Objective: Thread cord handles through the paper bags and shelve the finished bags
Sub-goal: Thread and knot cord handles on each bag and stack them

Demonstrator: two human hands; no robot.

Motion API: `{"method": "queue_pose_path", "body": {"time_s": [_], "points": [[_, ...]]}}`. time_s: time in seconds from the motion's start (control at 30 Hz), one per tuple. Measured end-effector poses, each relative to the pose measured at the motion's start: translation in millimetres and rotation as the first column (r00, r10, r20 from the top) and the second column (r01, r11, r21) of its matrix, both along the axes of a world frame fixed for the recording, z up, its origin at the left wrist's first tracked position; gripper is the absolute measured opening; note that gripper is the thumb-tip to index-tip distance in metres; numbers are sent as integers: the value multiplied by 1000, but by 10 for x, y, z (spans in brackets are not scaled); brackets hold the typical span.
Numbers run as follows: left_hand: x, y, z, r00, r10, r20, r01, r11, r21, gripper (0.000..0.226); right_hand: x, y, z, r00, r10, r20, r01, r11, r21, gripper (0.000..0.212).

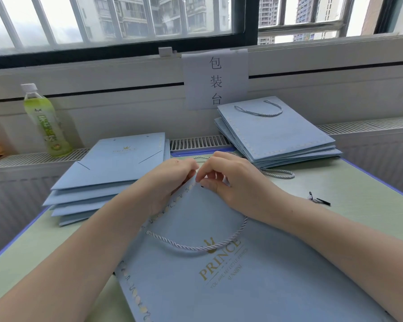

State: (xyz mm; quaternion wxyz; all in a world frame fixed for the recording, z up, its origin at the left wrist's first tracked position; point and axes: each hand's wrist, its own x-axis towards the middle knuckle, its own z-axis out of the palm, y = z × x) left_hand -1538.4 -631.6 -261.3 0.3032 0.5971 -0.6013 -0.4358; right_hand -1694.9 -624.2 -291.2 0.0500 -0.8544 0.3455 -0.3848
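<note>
A light blue paper bag point(219, 287) with gold PRINCE lettering lies flat on the table in front of me. A pale twisted cord handle point(196, 247) loops across its face. My left hand point(170, 180) grips the bag's top corner with curled fingers. My right hand point(228, 177) pinches a cord end right at that corner, by a small hole. The cord tip itself is hidden between the fingers.
A stack of blue bags without handles point(107, 173) lies at the left. A stack of bags with cords point(277, 133) sits at the back right. A loose cord point(279, 173) and a small black-tipped piece point(319, 201) lie at the right. A green drink bottle point(44, 122) stands at the back left.
</note>
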Motion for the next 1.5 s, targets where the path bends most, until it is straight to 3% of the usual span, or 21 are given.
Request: {"method": "queue_pose_path", "body": {"time_s": [0.27, 0.5, 0.77, 1.0, 1.1, 1.33, 1.5], "points": [[9, 11, -33, 996, -4, -85, -1, 998, -56, 39, 16, 21, 13, 999, -19, -47, 17, 999, -46, 14], [19, -55, -127, 1000, -13, -14, 9, 970, -243, 51, -14, 51, 55, 991, -20, -133, 6, 995, -100, 17], [-29, -69, -171, 966, 68, 251, 65, 871, -487, 41, -52, 42, 90, 952, -138, -272, 100, 984, -151, 16], [0, -122, -209, 915, 118, 386, 122, 830, -544, 56, -58, 95, 162, 920, -112, -375, 141, 989, 51, 18], [18, -133, -241, 907, 151, 394, 105, 824, -557, 57, -50, 107, 137, 894, -137, -428, 181, 981, 65, 16], [59, -125, -207, 894, 208, 397, 71, 809, -583, 56, -19, 103, 130, 993, -108, -49, 111, 992, 63, 34], [50, -72, -159, 841, 307, 445, 34, 792, -610, 54, -58, 100, 198, 981, -81, 175, 44, 977, 207, 39]]}}
